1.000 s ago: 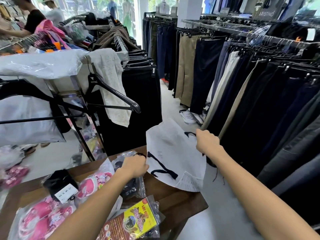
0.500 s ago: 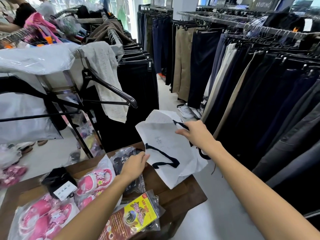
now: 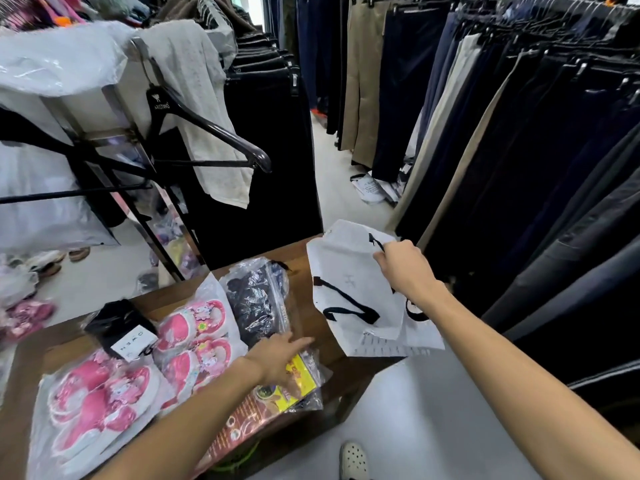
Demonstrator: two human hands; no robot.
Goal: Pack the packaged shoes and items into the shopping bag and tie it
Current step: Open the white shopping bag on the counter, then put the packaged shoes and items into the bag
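Counter (image 3: pixel 313 327): brown wood, carrying the packaged goods; its right corner sits under the shopping bag.
Pink shoes, near pack (image 3: pixel 93 407): clear wrapper, lying flat at the counter's left end.
Black boxed item (image 3: pixel 119 329): white label on its front, resting behind the near pack and just beside the second pack.
Pink shoes, second pack (image 3: pixel 197 332): clear wrapper, lying between the black boxed item and the dark pack.
Dark pack (image 3: pixel 258 299): crinkled clear wrapper over dark contents, at the far middle of the counter.
Left hand (image 3: pixel 277 356): fingers straight and pointing right, grip apart, holding nothing; it hovers over the near edge of the dark pack and the top of the yellow-and-red packet. Contact cannot be told.
Yellow-and-red packet (image 3: pixel 277 396): printed sleeve in clear plastic, at the counter's front edge, partly under the left hand.
Shopping bag (image 3: pixel 356 292): white with black strap handles, held flat and unfilled above the counter's right corner.
Right hand (image 3: pixel 405 265): grip clamped on the bag's upper right edge, by one black handle.
Hanger (image 3: pixel 204 129): black, hooked on a rack beyond the counter.
Trousers (image 3: pixel 519 150): dark and beige pairs on rails, right of the aisle.
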